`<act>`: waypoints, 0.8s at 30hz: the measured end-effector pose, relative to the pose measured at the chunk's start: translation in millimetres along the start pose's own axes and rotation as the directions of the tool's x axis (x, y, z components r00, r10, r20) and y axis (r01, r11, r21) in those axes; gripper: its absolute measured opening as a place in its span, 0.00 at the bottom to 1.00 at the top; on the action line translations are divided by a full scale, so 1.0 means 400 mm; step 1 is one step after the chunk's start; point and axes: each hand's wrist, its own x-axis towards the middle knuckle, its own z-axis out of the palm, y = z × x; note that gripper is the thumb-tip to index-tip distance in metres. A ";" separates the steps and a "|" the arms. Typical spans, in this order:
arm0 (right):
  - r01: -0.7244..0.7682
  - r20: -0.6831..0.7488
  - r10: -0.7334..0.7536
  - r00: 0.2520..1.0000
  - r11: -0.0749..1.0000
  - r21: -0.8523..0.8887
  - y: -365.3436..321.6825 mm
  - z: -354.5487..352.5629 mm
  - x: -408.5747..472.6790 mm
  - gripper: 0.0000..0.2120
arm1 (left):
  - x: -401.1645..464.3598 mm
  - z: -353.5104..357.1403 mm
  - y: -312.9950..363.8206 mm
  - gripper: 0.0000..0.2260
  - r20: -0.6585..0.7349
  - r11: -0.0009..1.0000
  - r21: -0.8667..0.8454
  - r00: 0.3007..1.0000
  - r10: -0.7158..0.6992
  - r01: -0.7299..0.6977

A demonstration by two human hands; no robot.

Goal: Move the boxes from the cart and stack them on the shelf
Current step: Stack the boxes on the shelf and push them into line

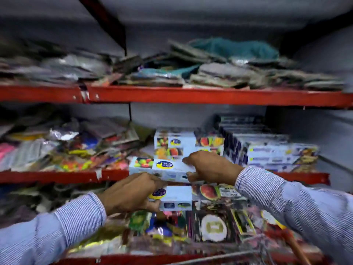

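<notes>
My right hand [210, 167] grips the right end of a light blue box [158, 168] printed with fruit and a yellow-blue logo, held at the front edge of the middle red shelf [57, 176]. My left hand [131, 192] holds a second box of the same kind [176, 197] just below it. Behind them on the shelf stands a short stack of the same boxes [174, 142], with more boxes [267, 150] packed in rows to the right.
Loose coloured packets [66, 148] crowd the left of the middle shelf. The upper red shelf [191, 95] carries flat packets and a teal net bag [235, 47]. Below, more packets fill the lowest shelf; a metal cart rim [219, 257] shows bottom right.
</notes>
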 end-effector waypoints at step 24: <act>-0.218 0.089 0.221 0.971 0.975 -0.032 0.225 0.163 0.299 0.19 | 0.223 0.052 -0.224 0.27 0.171 0.989 0.009 0.974 -0.146 0.147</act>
